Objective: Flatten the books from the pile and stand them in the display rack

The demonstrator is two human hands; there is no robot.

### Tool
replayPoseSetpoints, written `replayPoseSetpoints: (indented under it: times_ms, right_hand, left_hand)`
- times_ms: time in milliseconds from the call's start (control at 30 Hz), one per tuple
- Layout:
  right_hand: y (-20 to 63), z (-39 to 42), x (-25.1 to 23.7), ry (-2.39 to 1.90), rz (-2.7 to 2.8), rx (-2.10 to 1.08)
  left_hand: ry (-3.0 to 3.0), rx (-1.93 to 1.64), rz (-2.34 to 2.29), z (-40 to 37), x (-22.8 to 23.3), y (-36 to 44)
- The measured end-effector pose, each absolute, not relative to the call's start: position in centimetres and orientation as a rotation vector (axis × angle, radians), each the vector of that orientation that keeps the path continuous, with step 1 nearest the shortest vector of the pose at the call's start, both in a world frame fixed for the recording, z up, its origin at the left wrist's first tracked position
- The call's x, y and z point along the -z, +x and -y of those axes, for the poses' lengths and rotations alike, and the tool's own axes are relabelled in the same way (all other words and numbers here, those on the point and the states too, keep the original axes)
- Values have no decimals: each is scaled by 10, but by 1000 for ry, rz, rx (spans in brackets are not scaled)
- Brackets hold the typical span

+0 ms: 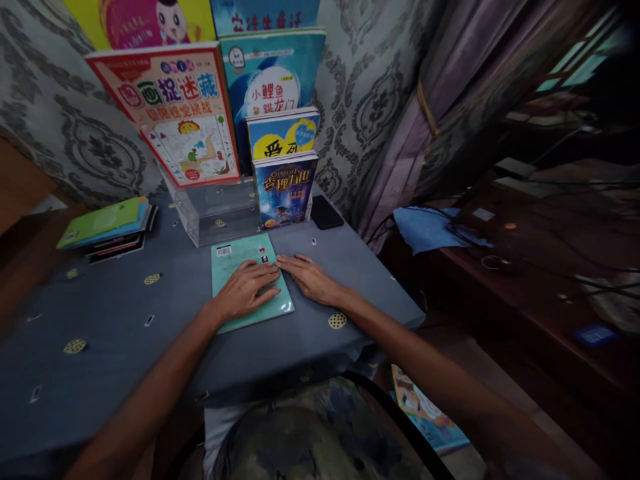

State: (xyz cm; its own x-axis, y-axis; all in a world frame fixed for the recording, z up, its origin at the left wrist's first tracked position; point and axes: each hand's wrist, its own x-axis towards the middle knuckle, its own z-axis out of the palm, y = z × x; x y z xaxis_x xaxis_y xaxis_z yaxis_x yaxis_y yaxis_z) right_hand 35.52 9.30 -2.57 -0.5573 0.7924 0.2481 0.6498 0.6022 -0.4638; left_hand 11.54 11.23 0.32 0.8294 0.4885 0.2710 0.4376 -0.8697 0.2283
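A thin teal book (233,267) lies on the grey-blue tablecloth (185,293) in front of me, a barcode at its upper left corner. My left hand (249,289) rests flat on its cover, fingers stretched toward the right. Beside the book's right edge, my right hand (310,279) lies low with its fingers extended; its fingertips reach the edge near the left fingertips. Neither hand grips anything. Just beyond stands a clear stepped book rack (220,223), with a dark blue book (286,190) in its lowest right slot.
The rack also holds a red-bordered book (173,117), a teal book (275,73) and a yellow-blue book (285,133). Several books are stacked (110,223) at left. A black phone (327,213) lies right of the rack. Picture books (430,413) lie below the table's right side.
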Motion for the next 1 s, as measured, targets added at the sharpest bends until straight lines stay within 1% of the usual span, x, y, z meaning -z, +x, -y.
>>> replayPoseSetpoints:
  times_ms: [1000]
  right_hand:
    - [357,-60,28,-1109,2393,-401]
  left_hand:
    - [2883,-585,-642,-86,-6,115]
